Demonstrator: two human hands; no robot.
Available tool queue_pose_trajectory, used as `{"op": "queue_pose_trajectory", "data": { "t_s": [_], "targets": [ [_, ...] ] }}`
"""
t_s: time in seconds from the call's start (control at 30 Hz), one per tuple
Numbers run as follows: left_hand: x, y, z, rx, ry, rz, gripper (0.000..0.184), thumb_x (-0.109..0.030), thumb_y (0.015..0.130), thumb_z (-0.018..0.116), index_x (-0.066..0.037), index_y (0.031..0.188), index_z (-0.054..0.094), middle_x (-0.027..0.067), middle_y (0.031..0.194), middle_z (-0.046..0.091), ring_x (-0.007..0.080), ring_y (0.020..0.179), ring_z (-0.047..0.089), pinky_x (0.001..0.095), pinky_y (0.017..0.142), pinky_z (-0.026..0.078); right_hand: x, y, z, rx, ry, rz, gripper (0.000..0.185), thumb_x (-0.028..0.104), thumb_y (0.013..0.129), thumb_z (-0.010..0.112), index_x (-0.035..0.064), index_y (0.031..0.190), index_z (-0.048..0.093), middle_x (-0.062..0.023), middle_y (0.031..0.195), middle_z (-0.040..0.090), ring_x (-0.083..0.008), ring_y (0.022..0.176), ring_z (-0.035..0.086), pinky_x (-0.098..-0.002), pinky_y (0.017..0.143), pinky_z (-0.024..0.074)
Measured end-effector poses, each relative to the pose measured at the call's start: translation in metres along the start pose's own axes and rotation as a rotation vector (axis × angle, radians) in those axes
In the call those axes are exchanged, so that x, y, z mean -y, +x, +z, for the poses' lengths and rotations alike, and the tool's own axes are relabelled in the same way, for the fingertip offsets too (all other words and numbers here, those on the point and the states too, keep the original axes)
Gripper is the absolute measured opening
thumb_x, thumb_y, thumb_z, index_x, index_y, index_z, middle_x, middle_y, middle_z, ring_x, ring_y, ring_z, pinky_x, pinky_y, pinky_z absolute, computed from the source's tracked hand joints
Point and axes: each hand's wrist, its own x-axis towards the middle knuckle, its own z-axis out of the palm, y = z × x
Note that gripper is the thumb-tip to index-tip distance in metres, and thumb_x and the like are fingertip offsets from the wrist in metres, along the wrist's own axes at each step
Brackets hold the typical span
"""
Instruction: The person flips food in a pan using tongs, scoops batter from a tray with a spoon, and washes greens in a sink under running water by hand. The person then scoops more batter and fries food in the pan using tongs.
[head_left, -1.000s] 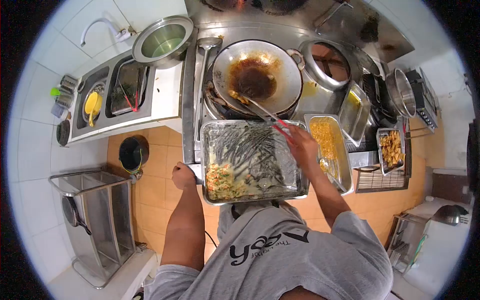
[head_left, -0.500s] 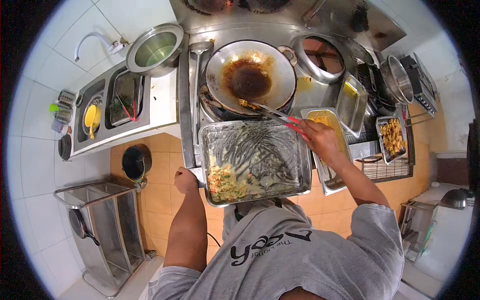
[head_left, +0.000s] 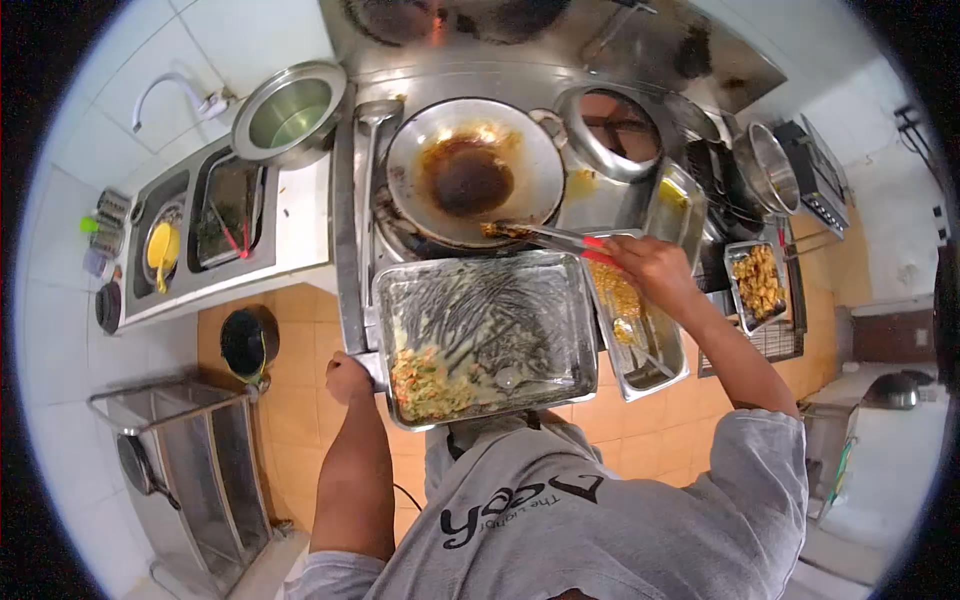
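Note:
My right hand (head_left: pixel 657 275) is closed around metal tongs (head_left: pixel 560 238) with red grips. Pinched at their tip is a browned fried piece (head_left: pixel 497 230), just over the near rim of a wok (head_left: pixel 400 170) with dark oil in its bottom. Below the wok lies a wide metal tray (head_left: pixel 585 330) smeared with pale batter. A heap of batter-coated chopped vegetables (head_left: pixel 430 385) fills its near left corner. Beside the tray's left edge, my left hand (head_left: pixel 348 378) is curled closed at a metal edge; what its fingers hold is hidden.
Right of the batter tray stands a long metal pan (head_left: pixel 660 380) with yellow crumbs and a utensil. Farther right, a small tray (head_left: pixel 742 300) holds fried pieces. A long-handled ladle (head_left: pixel 372 190) lies left of the wok. A pot (head_left: pixel 245 130) stands by the sink (head_left: pixel 195 200).
The whole view has shifted, so things appear farther left and slightly lower. The tongs and fried piece have moved a little right and towards me relative to the wok. My left hand stays beside the tray.

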Motion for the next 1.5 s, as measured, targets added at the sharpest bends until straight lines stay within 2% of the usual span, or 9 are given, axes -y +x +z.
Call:
{"op": "queue_pose_trajectory", "data": {
  "t_s": [0.07, 0.17, 0.3, 0.4, 0.8, 1.0, 1.13, 1.33, 1.5],
  "targets": [
    [0.0, 0.002, 0.0, 0.009, 0.029, 0.003, 0.045, -0.037, 0.077, 0.036, -0.006, 0.09, 0.066, 0.0211, 0.088, 0.062, 0.0374, 0.083, 0.06, 0.0457, 0.073, 0.047, -0.008, -0.008, 0.006, -0.002, -0.027, 0.014, 0.028, 0.012, 0.075, 0.054, 0.0077, 0.102, 0.059, -0.0053, 0.099, 0.062, -0.0213, 0.078, 0.062, -0.0314, 0.066, 0.0513],
    [0.002, 0.003, 0.0, -0.013, 0.028, 0.019, 0.044, -0.036, 0.077, 0.036, -0.006, 0.089, 0.066, 0.0209, 0.086, 0.063, 0.0379, 0.081, 0.06, 0.0463, 0.072, 0.047, -0.002, -0.001, -0.003, 0.06, -0.031, -0.014, 0.038, 0.01, 0.067, 0.064, 0.0072, 0.104, 0.058, -0.0066, 0.097, 0.061, -0.024, 0.077, 0.06, -0.0323, 0.066, 0.0504],
    [0.002, 0.003, 0.001, 0.017, -0.004, 0.04, 0.043, -0.036, 0.076, 0.036, -0.006, 0.086, 0.066, 0.0216, 0.085, 0.062, 0.0389, 0.079, 0.059, 0.0474, 0.071, 0.046, -0.014, 0.003, -0.001, 0.073, -0.123, -0.038, 0.037, 0.012, 0.067, 0.064, 0.0078, 0.104, 0.057, -0.0041, 0.096, 0.061, -0.0212, 0.071, 0.059, -0.0302, 0.06, 0.0496],
    [-0.002, -0.002, -0.003, 0.011, -0.01, 0.055, 0.044, -0.036, 0.076, 0.035, -0.006, 0.086, 0.066, 0.022, 0.086, 0.062, 0.039, 0.08, 0.059, 0.048, 0.071, 0.046, -0.008, 0.01, -0.009, 0.068, -0.174, -0.115, 0.028, 0.013, 0.075, 0.053, 0.0104, 0.102, 0.057, -0.0021, 0.093, 0.059, -0.0186, 0.066, 0.058, -0.0291, 0.056, 0.0503],
    [-0.002, 0.001, -0.002, 0.012, -0.002, 0.057, 0.046, -0.037, 0.076, 0.035, -0.005, 0.087, 0.066, 0.0214, 0.085, 0.063, 0.0382, 0.081, 0.06, 0.0478, 0.071, 0.047, -0.019, 0.028, -0.02, 0.126, -0.307, -0.292, 0.029, 0.012, 0.072, 0.053, 0.009, 0.101, 0.057, -0.0006, 0.092, 0.057, -0.017, 0.062, 0.055, -0.0288, 0.055, 0.0487],
    [0.003, 0.003, 0.001, -0.016, -0.022, 0.056, 0.046, -0.036, 0.076, 0.035, -0.004, 0.084, 0.066, 0.0216, 0.085, 0.063, 0.038, 0.081, 0.06, 0.0473, 0.072, 0.046, -0.021, 0.022, -0.01, 0.139, -0.321, -0.269, 0.036, 0.012, 0.072, 0.054, 0.0093, 0.108, 0.054, -0.0032, 0.095, 0.057, -0.0183, 0.063, 0.056, -0.0301, 0.054, 0.0491],
    [-0.001, 0.0, -0.003, 0.002, 0.004, 0.036, 0.045, -0.036, 0.076, 0.035, -0.004, 0.085, 0.066, 0.0212, 0.086, 0.062, 0.0379, 0.082, 0.06, 0.0468, 0.073, 0.046, -0.028, 0.014, -0.002, 0.083, -0.249, -0.155, 0.038, 0.011, 0.073, 0.054, 0.0102, 0.111, 0.053, -0.0038, 0.101, 0.059, -0.02, 0.065, 0.058, -0.0313, 0.055, 0.0499],
    [-0.003, -0.001, -0.003, 0.003, -0.006, 0.026, 0.046, -0.037, 0.076, 0.035, -0.005, 0.086, 0.066, 0.0207, 0.088, 0.062, 0.0386, 0.085, 0.059, 0.0467, 0.074, 0.046, -0.031, 0.011, -0.004, 0.099, -0.257, -0.159, 0.034, 0.011, 0.073, 0.054, 0.0098, 0.107, 0.055, -0.0037, 0.096, 0.059, -0.0196, 0.064, 0.058, -0.0307, 0.056, 0.0503],
    [0.001, 0.002, -0.003, 0.023, 0.001, 0.044, 0.047, -0.038, 0.077, 0.034, -0.005, 0.087, 0.066, 0.0207, 0.089, 0.062, 0.0384, 0.085, 0.059, 0.0467, 0.075, 0.046, -0.034, 0.026, -0.022, 0.157, -0.257, -0.281, 0.034, 0.01, 0.073, 0.054, 0.0086, 0.107, 0.054, -0.0032, 0.092, 0.058, -0.0189, 0.064, 0.057, -0.0307, 0.054, 0.0495]
  ]
}}
